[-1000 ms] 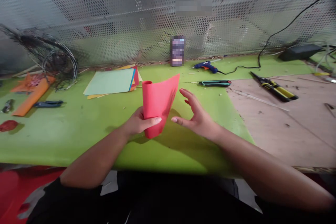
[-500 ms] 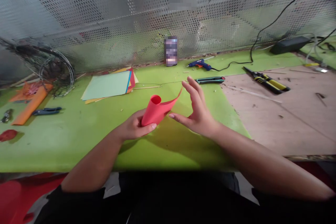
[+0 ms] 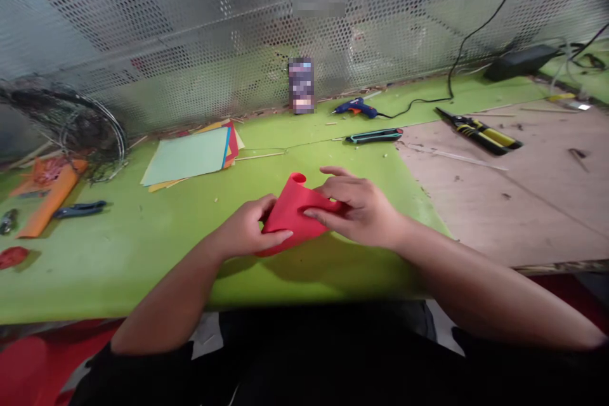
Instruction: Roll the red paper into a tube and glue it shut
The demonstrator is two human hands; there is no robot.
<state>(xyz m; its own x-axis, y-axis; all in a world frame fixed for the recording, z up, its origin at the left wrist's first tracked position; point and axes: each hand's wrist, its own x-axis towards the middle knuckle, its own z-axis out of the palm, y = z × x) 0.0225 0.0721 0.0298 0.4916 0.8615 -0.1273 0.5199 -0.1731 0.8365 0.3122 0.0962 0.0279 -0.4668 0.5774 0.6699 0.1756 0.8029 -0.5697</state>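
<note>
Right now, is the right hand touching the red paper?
Touching: the head view shows the right hand with its fingers lying directly on the curled red paper.

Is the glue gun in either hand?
No, the blue glue gun lies on the green mat, while the left hand and right hand both hold the curled red sheet.

Red paper sheet [image 3: 291, 219]: single thin sheet, bright red, matte; curled into loose tube at far end, round opening [image 3: 298, 177] facing up; near part bent, flattened; held between left hand [image 3: 245, 228] and right hand [image 3: 359, 212], over green work mat [image 3: 143, 266].
</note>
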